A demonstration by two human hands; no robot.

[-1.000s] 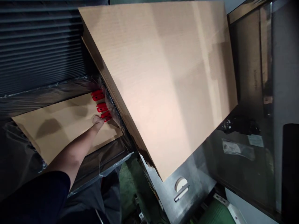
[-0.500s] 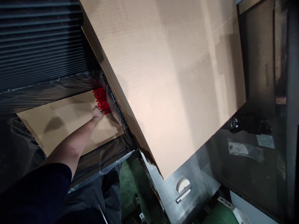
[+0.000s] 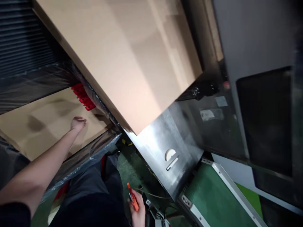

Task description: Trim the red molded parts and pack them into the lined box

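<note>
My left hand hovers over a cardboard sheet lying inside a bin lined with clear plastic. Its fingers are curled in, and nothing shows between them. Just beyond it, several red plastic parts lie in a row against the bin's right side. Low in the picture, in front of my legs, my right hand is closed around a small orange tool with some metal on it. The tool's exact kind is too small to make out.
A large cardboard box stands on a metal table. Near its front lie a pale half-round piece and a pen-like stick. A green conveyor belt runs at the lower right. A dark machine panel rises at right.
My left hand has drawn back from the red parts towards me. My right hand with the orange tool has come into view at the bottom. The view has swung to the right.
</note>
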